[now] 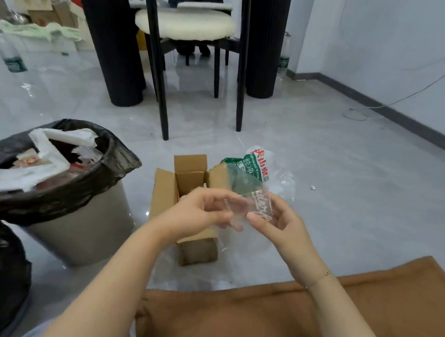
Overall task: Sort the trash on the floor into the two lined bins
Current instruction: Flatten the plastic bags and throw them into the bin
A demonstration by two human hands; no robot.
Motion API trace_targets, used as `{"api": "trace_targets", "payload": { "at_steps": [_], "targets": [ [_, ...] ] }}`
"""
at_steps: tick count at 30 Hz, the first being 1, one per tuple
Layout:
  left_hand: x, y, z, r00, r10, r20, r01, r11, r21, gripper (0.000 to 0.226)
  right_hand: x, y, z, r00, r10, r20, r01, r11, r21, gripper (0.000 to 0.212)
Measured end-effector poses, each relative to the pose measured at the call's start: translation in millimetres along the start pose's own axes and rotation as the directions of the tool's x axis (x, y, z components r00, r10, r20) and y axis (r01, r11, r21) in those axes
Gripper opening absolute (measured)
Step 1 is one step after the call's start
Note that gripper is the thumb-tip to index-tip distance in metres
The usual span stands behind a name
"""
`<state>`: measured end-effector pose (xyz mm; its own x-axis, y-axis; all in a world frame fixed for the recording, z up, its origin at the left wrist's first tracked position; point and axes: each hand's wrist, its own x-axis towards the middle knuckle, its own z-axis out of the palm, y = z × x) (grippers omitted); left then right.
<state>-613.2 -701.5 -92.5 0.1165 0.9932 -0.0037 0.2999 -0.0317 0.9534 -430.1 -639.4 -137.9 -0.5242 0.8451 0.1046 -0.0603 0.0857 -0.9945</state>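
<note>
Because it is limp, the clear crinkled plastic wrapper with white lettering (250, 207) is pinched between left hand (200, 210) and right hand (278, 224), seemingly to flatten it; beneath them an open brown cardboard box (186, 181), leftward the black-lined grey bin (72, 206)

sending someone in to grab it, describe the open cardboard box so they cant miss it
Start at the grey bin with the black liner. The open cardboard box stands on the floor just right of it, beneath both hands. It is the only brown box here with flaps raised.
</note>
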Motion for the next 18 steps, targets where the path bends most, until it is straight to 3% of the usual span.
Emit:
{"api": "trace_targets", "payload": {
  "at_steps": [3, 5, 7, 10, 11, 13, 15, 18],
  "targets": [
    [-1, -6, 9, 0.991, 0.026, -0.130, -0.024, 1.000, 0.021, 0.032, -9, -4, 7, 0.993, -0.035, -0.109, 0.041, 0.998, 0.049, 0.020],
    [0, -14, 10, 0.948, 0.041, -0.316, -0.015, 0.996, 0.085, 0.029, -10, -4, 10, 0.984, -0.008, -0.180, 0.031, 0.992, 0.123, 0.014],
    [1, -19, 6, 0.905, -0.011, -0.426, 0.058, 0.994, 0.098, 0.044, -9, -7, 9, 0.980, 0.031, -0.199, 0.006, 0.983, 0.184, 0.014],
    [2, -23, -2, 0.932, -0.208, -0.298, 0.180, 0.976, -0.120, 0.089, -9, -10, 6, 0.987, 0.103, -0.119, -0.057, 0.939, 0.338, 0.016],
    [1, -24, -4, 0.940, -0.252, -0.230, 0.205, 0.956, -0.208, 0.092, -9, -11, 5, 0.988, 0.126, -0.088, -0.083, 0.922, 0.377, 0.015],
    [3, -23, -5, 0.948, -0.249, -0.196, 0.177, 0.929, -0.326, 0.067, -8, -12, 3, 0.985, 0.154, -0.081, -0.113, 0.921, 0.374, 0.013],
    [6, -19, -1, 0.932, -0.197, -0.303, 0.071, 0.922, -0.381, 0.032, -7, -13, 2, 0.978, 0.161, -0.133, -0.117, 0.950, 0.288, 0.019],
    [11, -15, 6, 0.878, -0.150, -0.455, -0.029, 0.931, -0.363, 0.019, -5, -8, 4, 0.966, 0.176, -0.188, -0.131, 0.965, 0.226, 0.032]
  ]
}}
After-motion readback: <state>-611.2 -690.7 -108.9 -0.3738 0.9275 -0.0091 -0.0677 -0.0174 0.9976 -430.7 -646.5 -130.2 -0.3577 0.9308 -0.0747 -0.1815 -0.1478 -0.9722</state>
